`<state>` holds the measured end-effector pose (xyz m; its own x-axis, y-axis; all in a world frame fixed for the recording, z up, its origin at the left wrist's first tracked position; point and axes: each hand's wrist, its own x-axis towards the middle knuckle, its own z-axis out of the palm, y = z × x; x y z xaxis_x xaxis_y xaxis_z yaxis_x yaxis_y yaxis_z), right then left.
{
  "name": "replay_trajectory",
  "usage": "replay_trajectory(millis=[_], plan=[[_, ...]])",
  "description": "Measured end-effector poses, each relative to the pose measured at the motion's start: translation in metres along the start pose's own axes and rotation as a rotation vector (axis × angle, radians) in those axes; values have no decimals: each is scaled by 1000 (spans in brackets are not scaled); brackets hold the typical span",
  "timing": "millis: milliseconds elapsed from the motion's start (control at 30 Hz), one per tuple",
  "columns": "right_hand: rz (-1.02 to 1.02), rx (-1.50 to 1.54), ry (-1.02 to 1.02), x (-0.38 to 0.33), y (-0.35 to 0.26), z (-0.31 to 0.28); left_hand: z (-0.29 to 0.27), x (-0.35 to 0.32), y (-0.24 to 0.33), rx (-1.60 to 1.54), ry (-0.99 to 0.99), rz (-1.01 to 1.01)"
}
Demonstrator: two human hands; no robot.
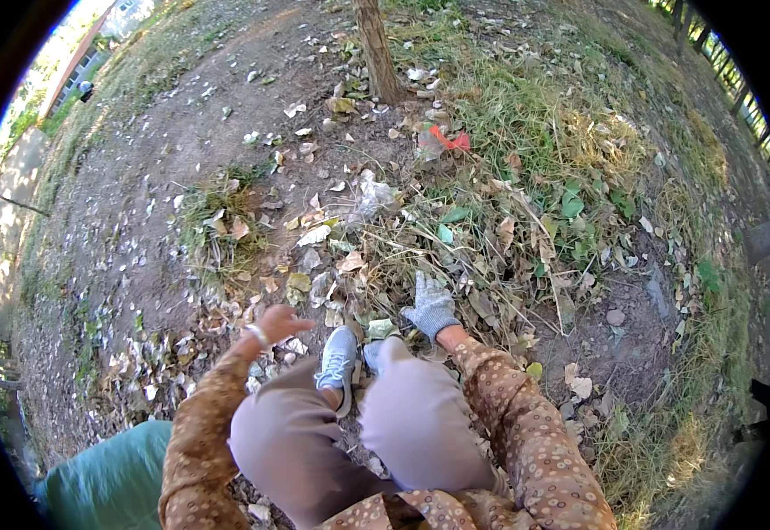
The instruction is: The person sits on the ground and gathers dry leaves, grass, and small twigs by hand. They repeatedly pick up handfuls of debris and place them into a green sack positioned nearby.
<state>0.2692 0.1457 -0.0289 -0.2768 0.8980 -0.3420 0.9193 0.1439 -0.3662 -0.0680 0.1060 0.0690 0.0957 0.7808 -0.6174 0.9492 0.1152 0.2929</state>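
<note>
My right hand (pixel 432 306), in a grey knit glove, reaches down to the near edge of a heap of dry grass and leaves (pixel 491 256). Its fingers are spread, with the thumb out to the left; nothing shows in its grip. My left hand (pixel 281 325) is bare, with a pale bracelet at the wrist. It hovers above fallen leaves left of my grey shoe (pixel 337 358), fingers stretched out and holding nothing I can see. Just beyond the shoes lies a pale green crumpled leaf or scrap (pixel 381 329).
A green sack or sheet (pixel 111 477) lies at the lower left. Farther off stand a tree trunk (pixel 376 53), a red scrap (pixel 449 139) and a clear crumpled plastic piece (pixel 374 194). A grass tuft (pixel 222 221) grows left of the heap. A fence (pixel 738 88) runs along the far right.
</note>
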Motion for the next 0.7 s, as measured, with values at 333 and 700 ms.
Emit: replay_trajectory(millis=[333,700], plan=[[-137,110,151,53,72,35,105,166,95,-1591,-280,-214],[23,-183,313,53,94,6,149,215,39,-959,301,122]])
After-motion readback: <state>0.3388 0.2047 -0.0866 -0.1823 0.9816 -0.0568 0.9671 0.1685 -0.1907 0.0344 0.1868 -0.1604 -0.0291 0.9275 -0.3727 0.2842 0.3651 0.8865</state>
